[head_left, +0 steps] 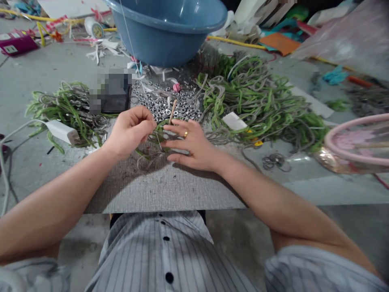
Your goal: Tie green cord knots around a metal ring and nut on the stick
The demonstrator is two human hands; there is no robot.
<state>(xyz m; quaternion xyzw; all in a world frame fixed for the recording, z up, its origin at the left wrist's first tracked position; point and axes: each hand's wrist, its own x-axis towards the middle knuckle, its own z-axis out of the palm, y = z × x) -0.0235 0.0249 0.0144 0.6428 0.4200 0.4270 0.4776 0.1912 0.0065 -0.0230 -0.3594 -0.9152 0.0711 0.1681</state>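
Note:
My left hand (132,132) is closed in a pinch, with a thin pale thread (159,138) running down from its fingertips. My right hand (194,146), a gold ring on one finger, lies with fingers spread over a small green and grey cord piece (162,123). Just beyond its fingertips a thin wooden stick (173,111) slants up; whether the fingers touch it I cannot tell. Loose cord (146,160) lies below both hands. Many small silver metal rings or beads (182,101) are scattered right behind them.
A blue basin (164,40) stands at the back. Green and grey cord bundles lie at right (243,93) and left (69,101). A dark phone (117,95), a white charger (63,132) and a pink-rimmed object (349,127) are around. The table edge (170,210) runs close to my body.

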